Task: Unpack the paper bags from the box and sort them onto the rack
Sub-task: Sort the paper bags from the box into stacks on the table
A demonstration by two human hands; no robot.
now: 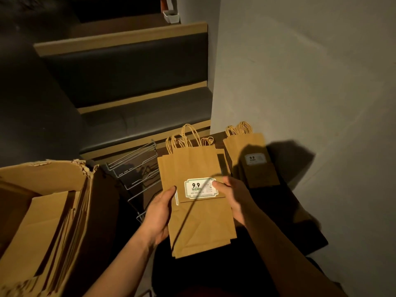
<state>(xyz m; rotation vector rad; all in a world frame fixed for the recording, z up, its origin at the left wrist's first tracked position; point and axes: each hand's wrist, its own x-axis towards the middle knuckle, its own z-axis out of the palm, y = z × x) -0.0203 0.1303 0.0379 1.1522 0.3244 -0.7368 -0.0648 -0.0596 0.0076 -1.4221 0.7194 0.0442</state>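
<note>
The grey wall (300,71) fills the right side, and everything else sits to its left or at its foot. Left of the wall, dark steps with pale wooden edges (120,41) climb toward the top of the view. Far from the wall, at the lower left, stands the open cardboard box (90,211), its rim torn, with more flat brown bags (42,221) packed upright inside. Between the box and the wall, a grey wire rack (132,166) leans with its tiers open. At the wall's foot lies a dark surface (289,211), and on it, closest to the wall, rests a second pile of paper bags (250,155) with twisted handles pointing away and a small label half in shadow. Just left of that pile, held above the dark surface, is a stack of paper bags (197,221), handles fanned upward toward the steps, the top bag bearing a white label (201,188) printed 9.9. The left hand (159,215) grips the stack's left edge, thumb on the front beside the label. The right hand (233,198) grips the right edge, thumb pressing on the label's right end.
</note>
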